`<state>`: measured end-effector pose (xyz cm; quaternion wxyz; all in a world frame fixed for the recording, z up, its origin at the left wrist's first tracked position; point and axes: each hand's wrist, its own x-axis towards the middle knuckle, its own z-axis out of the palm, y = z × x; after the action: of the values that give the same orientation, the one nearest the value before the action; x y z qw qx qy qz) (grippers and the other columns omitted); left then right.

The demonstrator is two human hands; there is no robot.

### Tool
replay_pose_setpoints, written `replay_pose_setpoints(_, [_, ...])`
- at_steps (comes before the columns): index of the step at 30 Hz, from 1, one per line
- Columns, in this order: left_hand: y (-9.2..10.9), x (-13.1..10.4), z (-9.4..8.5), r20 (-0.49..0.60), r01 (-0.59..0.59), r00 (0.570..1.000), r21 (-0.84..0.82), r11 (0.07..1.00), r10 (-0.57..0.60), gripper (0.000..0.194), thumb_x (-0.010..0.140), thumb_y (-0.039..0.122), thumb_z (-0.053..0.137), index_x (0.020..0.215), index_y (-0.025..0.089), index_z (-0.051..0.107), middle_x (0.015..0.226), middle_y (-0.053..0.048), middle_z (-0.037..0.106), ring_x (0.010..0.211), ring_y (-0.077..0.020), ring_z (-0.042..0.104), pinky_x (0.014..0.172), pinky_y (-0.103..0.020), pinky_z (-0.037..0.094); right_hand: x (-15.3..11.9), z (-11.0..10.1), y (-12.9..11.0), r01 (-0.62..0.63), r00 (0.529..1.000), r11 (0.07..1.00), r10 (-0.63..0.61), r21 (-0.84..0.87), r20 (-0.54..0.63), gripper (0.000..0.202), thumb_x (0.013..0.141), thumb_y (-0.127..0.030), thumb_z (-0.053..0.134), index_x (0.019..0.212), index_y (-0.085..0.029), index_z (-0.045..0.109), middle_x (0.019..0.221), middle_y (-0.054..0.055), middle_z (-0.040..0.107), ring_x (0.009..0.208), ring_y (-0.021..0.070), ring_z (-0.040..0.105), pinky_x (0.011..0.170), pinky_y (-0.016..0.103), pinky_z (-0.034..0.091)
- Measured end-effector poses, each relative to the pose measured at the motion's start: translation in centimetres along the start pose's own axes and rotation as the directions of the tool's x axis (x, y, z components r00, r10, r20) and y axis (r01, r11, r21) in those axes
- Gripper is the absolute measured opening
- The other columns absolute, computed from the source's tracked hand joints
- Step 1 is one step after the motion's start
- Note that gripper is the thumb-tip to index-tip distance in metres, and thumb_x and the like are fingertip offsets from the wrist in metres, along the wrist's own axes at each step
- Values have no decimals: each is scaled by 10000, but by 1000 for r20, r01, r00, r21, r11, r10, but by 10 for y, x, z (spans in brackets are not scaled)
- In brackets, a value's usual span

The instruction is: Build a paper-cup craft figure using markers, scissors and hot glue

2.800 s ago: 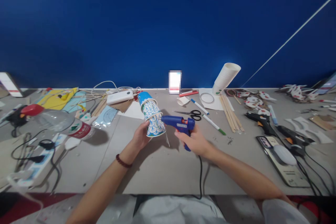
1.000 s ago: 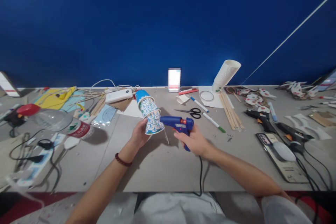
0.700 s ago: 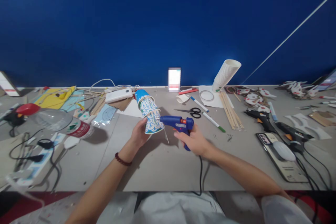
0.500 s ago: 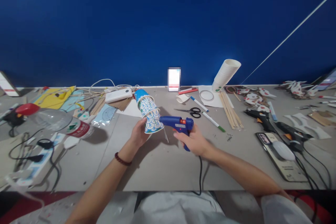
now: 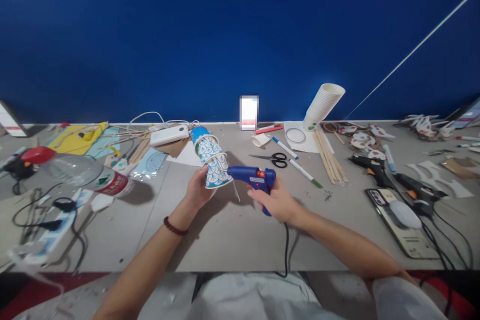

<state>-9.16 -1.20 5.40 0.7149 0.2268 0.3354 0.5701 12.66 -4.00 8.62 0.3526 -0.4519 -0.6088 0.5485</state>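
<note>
- The paper cups [image 5: 216,169], joined end to end in a leaning column, are up in front of me over the near-middle of the table [image 5: 240,240], gripped in my left hand [image 5: 197,187].
- My left fingers are closed around the side of the lowest cup, partly hidden behind it, so I can't tell exactly how they all sit.
- My right hand [image 5: 278,202] is wrapped around the handle of the blue glue gun [image 5: 250,175], fingers curled in. Its nozzle points at the side of the lowest cup; whether it touches, I can't tell.
- The two lower cups carry blue scale-like arcs on white, with touches of green; the top one is mostly solid blue. Their pale rims stand out as rings, the lowest facing down towards me. A thin white strand [image 5: 236,191] slants down beside that rim.
- Just beyond my right hand lie the black-handled scissors [image 5: 278,160] and a green-tipped marker [image 5: 305,173].
- Farther off to the right, the wooden sticks [image 5: 328,157] lie near a leaning stack of white cups [image 5: 323,106].
- Over to my left, the red-capped bottle [image 5: 112,182] lies tilted near the power strip [image 5: 60,232].
</note>
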Motion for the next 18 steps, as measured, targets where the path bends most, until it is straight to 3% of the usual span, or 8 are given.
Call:
replay_pose_setpoints(7, [0,1,-2,-18,-14,1000,-6,1000,14,454,726,362,651,1127,148,650,1017,-87,740,1012,-280,671,955,-405,478,-1,1,-5,8,1000,1000,-8,-11,11,135,756,-277,606,662,-208,537,470,-56,472,447,112,439,455,241,385])
replay_pose_setpoints(13, [1,1,1,-18,-31,999,-50,998,30,375,701,362,682,1011,151,698,996,-80,749,949,-239,692,862,-337,537,-1,2,-2,22,1000,1000,-22,-4,12,107,759,-278,605,697,-208,552,483,-55,469,465,118,446,471,248,394])
replay_pose_setpoints(18, [1,1,0,10,-39,999,-47,998,40,383,700,386,696,1008,159,693,997,-81,748,969,-252,689,897,-365,534,-2,4,-2,1,1000,1000,-1,-21,7,132,762,-285,620,687,-206,545,488,-55,463,471,115,443,465,242,383])
